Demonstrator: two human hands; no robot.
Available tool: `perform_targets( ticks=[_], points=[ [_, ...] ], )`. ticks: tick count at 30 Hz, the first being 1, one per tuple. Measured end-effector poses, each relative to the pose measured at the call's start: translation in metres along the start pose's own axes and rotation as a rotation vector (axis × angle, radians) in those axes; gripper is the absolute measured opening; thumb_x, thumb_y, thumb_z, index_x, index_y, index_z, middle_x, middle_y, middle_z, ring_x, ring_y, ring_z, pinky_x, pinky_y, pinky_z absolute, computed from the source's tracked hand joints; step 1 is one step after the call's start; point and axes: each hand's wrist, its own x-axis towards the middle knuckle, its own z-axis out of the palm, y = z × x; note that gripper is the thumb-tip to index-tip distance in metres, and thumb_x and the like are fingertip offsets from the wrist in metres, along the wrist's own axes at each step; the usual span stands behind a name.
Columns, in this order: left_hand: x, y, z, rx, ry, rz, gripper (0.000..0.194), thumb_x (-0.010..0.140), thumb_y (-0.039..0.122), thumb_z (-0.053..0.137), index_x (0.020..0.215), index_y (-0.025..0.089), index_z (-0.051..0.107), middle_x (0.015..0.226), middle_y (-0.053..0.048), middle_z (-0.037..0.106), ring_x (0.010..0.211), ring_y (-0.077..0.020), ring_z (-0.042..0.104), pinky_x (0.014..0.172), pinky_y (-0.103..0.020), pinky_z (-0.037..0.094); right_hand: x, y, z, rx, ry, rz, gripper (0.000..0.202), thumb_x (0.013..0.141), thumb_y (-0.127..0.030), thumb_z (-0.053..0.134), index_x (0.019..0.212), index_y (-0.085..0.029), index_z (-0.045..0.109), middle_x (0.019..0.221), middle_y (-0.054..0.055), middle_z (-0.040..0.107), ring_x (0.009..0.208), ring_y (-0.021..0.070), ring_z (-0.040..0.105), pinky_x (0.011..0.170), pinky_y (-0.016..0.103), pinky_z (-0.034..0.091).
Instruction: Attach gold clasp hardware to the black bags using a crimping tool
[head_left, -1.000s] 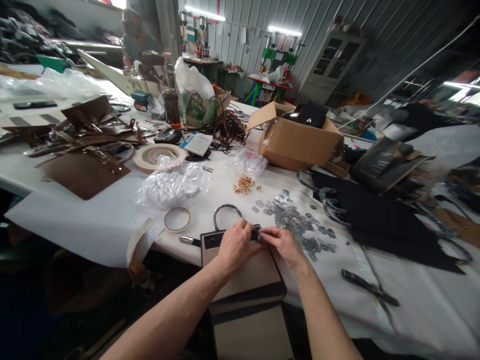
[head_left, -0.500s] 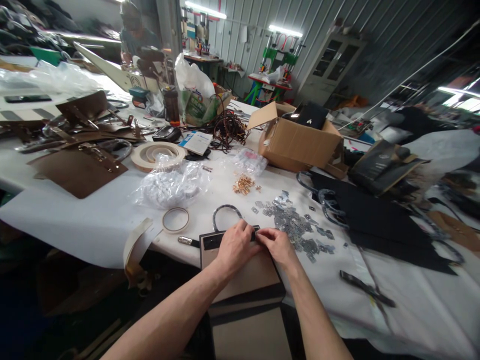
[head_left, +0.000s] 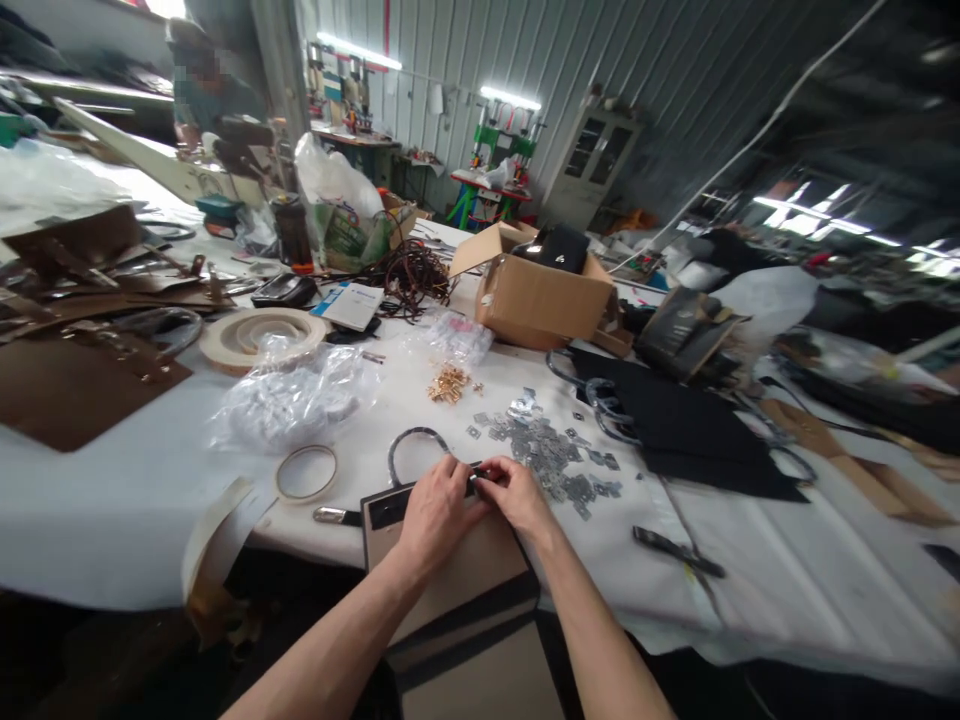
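A tan panel with black edges [head_left: 465, 570] lies at the table's front edge, under both hands. My left hand [head_left: 439, 510] rests at its top edge, fingers bent and pressed together over the black strip. Close beside it, my right hand [head_left: 514, 492] pinches a small piece at the panel's upper right corner; what it is stays too small to tell. A dark looped handle [head_left: 417, 432] rises behind the panel. Thin grey metal plates [head_left: 547, 450] lie scattered beyond my right hand, and small gold-coloured parts [head_left: 448, 384] are heaped farther back.
A tape roll [head_left: 306, 473] and a clear plastic bag [head_left: 289, 405] lie to the left. An open cardboard box [head_left: 544, 300] stands behind the metal plates. Black material [head_left: 690, 425] and a dark strap [head_left: 679, 552] are at right. A person [head_left: 214, 95] is at the far left.
The view has turned to the right, so the scene sits farther left. Both hands stay at the panel's top edge, and a small bright spot now shows between their fingers.
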Motion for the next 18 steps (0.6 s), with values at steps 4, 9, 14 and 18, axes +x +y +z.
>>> perform_targets(
  ticks=[4,9,14,18],
  points=[
    [0.001,-0.004,0.005,0.008,0.019,0.049,0.028,0.096,0.044,0.067,0.114,0.024,0.06,0.11,-0.005,0.064,0.097,-0.0247,0.068,0.083,-0.034,0.052,0.001,0.006,-0.034,0.149,0.118,-0.039,0.045,0.078,-0.059,0.079,0.106,-0.025,0.076,0.081,0.001,0.069,0.061,0.0143,0.056,0.055,0.027,0.047],
    [0.004,-0.008,0.01,0.036,0.009,0.09,0.028,0.1,0.046,0.06,0.117,0.023,0.058,0.113,-0.006,0.063,0.095,-0.026,0.069,0.081,-0.037,0.051,0.004,0.028,-0.145,0.009,0.617,-0.045,0.065,0.086,-0.076,0.056,0.114,-0.019,0.072,0.077,0.003,0.068,0.063,0.0171,0.058,0.057,0.028,0.047],
    [0.003,-0.005,0.007,0.047,0.0,0.084,0.028,0.101,0.046,0.058,0.117,0.023,0.059,0.112,-0.006,0.063,0.094,-0.026,0.069,0.08,-0.037,0.051,0.018,0.054,-0.216,-0.181,0.655,0.017,0.059,0.076,-0.07,0.064,0.099,-0.017,0.077,0.089,0.01,0.077,0.076,0.0235,0.067,0.067,0.033,0.053],
    [0.001,-0.005,0.006,0.027,-0.002,0.072,0.027,0.099,0.044,0.059,0.117,0.024,0.06,0.113,-0.007,0.064,0.095,-0.0257,0.069,0.082,-0.037,0.051,0.035,0.066,-0.21,-0.322,0.538,0.028,0.035,0.072,-0.053,0.073,0.087,-0.022,0.081,0.093,0.007,0.081,0.087,0.0266,0.072,0.079,0.035,0.055]
  ],
)
